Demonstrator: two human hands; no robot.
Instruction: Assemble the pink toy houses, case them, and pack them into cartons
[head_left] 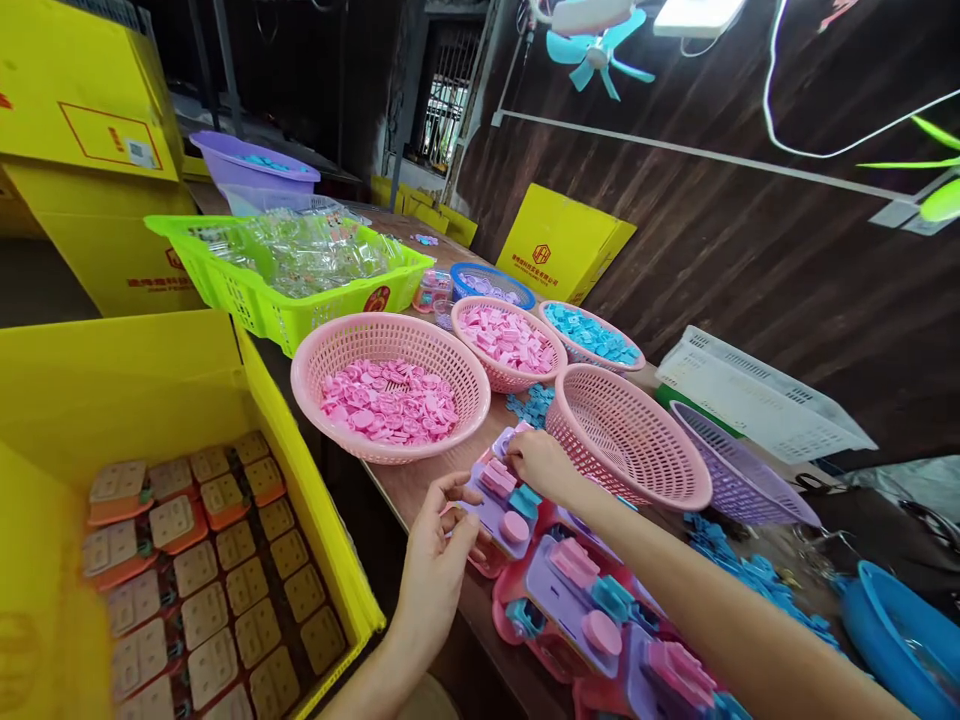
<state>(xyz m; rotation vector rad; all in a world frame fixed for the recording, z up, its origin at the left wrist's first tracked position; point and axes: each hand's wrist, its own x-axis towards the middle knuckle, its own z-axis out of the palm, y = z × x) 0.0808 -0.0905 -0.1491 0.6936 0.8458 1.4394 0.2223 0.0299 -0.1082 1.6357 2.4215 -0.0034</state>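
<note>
A purple-topped plastic toy (489,508) with pink and teal parts on its top lies on the table in front of me. At its near left edge is my left hand (439,545), fingers curved and apart, holding nothing that I can see. My right hand (541,462) reaches over the toy's far end with its fingers pressed together; whatever they hold is hidden. On the toy's top show a pink block (498,478), a teal piece (525,500) and a round pink piece (514,527). A similar toy (559,590) stands just nearer to me.
Pink baskets hold pink round parts (386,400), pink pieces (506,338) and blue pieces (592,333). Right of my hands are a pink basket (630,430) and a blue basin (900,610). A yellow carton (300,500) with packed toys stands left, below a green crate (262,320).
</note>
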